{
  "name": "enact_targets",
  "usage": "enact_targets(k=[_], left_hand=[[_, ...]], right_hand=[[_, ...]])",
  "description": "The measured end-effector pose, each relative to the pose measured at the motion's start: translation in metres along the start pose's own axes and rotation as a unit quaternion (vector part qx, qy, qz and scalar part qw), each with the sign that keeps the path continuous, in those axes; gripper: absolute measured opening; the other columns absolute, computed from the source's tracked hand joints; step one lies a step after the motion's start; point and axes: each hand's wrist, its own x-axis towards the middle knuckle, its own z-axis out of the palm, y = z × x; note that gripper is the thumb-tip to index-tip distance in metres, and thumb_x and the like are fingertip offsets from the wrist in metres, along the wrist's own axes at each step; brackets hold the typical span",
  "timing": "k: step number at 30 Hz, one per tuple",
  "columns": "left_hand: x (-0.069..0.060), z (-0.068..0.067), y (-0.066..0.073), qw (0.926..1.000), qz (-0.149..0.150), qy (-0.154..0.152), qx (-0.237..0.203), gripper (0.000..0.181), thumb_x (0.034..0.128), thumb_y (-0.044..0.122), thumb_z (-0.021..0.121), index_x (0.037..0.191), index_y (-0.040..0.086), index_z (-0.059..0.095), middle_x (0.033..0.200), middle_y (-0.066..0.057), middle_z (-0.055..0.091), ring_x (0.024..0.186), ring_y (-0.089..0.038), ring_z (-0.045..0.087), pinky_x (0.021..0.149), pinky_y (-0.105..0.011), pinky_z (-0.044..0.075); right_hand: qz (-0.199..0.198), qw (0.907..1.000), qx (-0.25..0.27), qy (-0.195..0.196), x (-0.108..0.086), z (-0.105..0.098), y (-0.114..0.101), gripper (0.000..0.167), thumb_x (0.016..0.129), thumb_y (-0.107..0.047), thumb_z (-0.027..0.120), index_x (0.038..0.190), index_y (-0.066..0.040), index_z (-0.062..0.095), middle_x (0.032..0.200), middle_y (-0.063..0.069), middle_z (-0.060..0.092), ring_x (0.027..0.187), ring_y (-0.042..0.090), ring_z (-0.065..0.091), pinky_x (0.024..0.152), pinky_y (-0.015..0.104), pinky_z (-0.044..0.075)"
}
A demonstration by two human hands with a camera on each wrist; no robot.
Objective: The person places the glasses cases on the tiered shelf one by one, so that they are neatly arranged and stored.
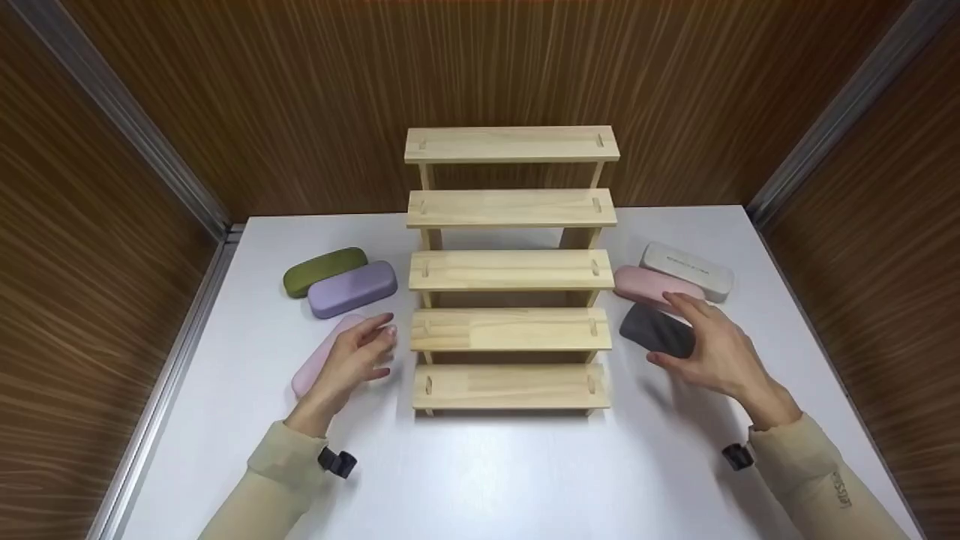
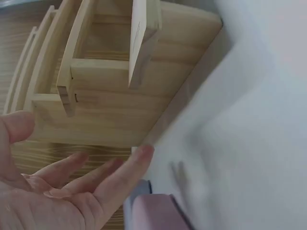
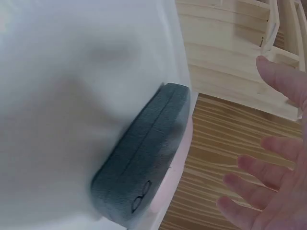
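Note:
In the head view my left hand (image 1: 350, 361) hovers over a light pink glasses case (image 1: 319, 364), fingers loosely bent and holding nothing. A purple glasses case (image 1: 352, 289) and an olive green glasses case (image 1: 324, 271) lie just beyond it. On the other side my right hand (image 1: 716, 349) is spread above a dark grey glasses case (image 1: 656, 330), partly covering it; the right wrist view shows a gap between the fingers and the grey case (image 3: 144, 153), which bears a small glasses print. Behind it are a pink glasses case (image 1: 652, 285) and a white glasses case (image 1: 686, 270) with lettering.
A stepped wooden rack (image 1: 511, 270) with several shelves stands between the hands on the white table (image 1: 480, 480). Wood-grain panels (image 1: 510, 67) close in the back and both sides, with metal strips (image 1: 127, 112) at the corners.

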Motion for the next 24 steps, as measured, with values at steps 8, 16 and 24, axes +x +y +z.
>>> enact_targets(k=[8, 16, 24], left_hand=[[-0.002, 0.003, -0.014, 0.998, -0.033, -0.037, -0.038, 0.055, 0.1108, 0.018, 0.068, 0.158, -0.006, 0.055, 0.141, -0.025, 0.074, 0.124, -0.037, 0.076, 0.11, -0.06, 0.065], [-0.004, 0.007, -0.028, 0.9925, -0.051, -0.07, -0.086, 0.052, 0.105, 0.006, 0.074, 0.152, -0.011, 0.059, 0.133, -0.014, 0.078, 0.106, -0.02, 0.078, 0.098, -0.045, 0.071], [-0.007, 0.014, -0.036, 0.9924, -0.058, -0.077, -0.076, 0.045, 0.1029, 0.003, 0.075, 0.146, -0.008, 0.066, 0.116, -0.002, 0.082, 0.097, -0.015, 0.079, 0.088, -0.036, 0.072]], right_hand=[[0.007, 0.9996, -0.012, -0.023, -0.004, 0.005, 0.008, 0.09, 0.08, -0.032, 0.099, 0.157, -0.005, 0.061, 0.158, 0.03, 0.063, 0.138, 0.059, 0.063, 0.103, 0.081, 0.054], [0.017, 0.9993, 0.003, -0.034, -0.003, 0.008, 0.016, 0.084, 0.082, -0.03, 0.098, 0.154, -0.004, 0.064, 0.158, 0.029, 0.063, 0.14, 0.058, 0.061, 0.108, 0.079, 0.052], [0.018, 0.9988, 0.026, -0.037, -0.004, 0.016, 0.037, 0.079, 0.082, -0.017, 0.098, 0.152, -0.001, 0.066, 0.155, 0.031, 0.065, 0.141, 0.058, 0.061, 0.113, 0.076, 0.05]])
